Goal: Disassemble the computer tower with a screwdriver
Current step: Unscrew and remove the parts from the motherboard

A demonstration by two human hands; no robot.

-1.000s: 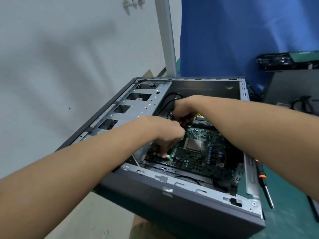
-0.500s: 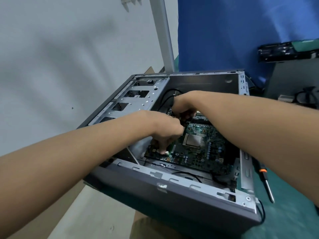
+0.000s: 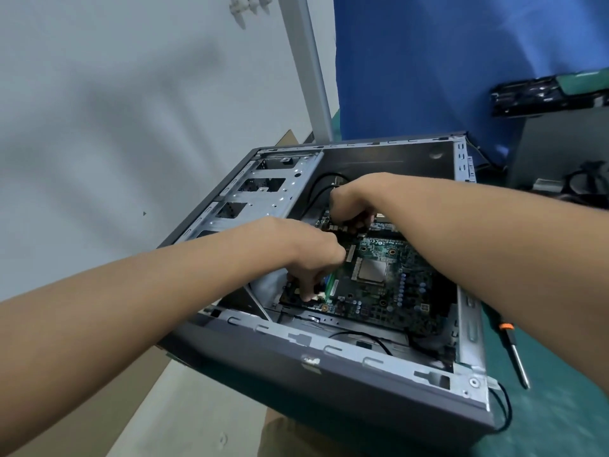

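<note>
— First entry, nearest to us?

— The computer tower (image 3: 329, 374), lying open on its side under both our forearms, its near wall closer to us than either hand.

— Left hand?

— Our left hand (image 3: 309, 255) is reaching down to the near-left edge of the motherboard (image 3: 379, 291) with its fingers curled onto it. We cannot tell whether they are pinching anything.

— Right hand?

— Our right hand (image 3: 352, 206), just beyond the left, is curling over the board's far edge beside the black cables (image 3: 324, 186). What it is gripping, if anything, is hidden.

— What is changing since a second ago?

— Hardly anything. Both hands are keeping their spots, and the board is still sitting flat in the case.

— Screwdriver?

— The screwdriver (image 3: 514, 354) is lying idle on the green mat (image 3: 560, 407), right of our right forearm. We are judging that screw work is paused while we are working the board or a connector loose by hand. Nothing is coming free yet.
</note>
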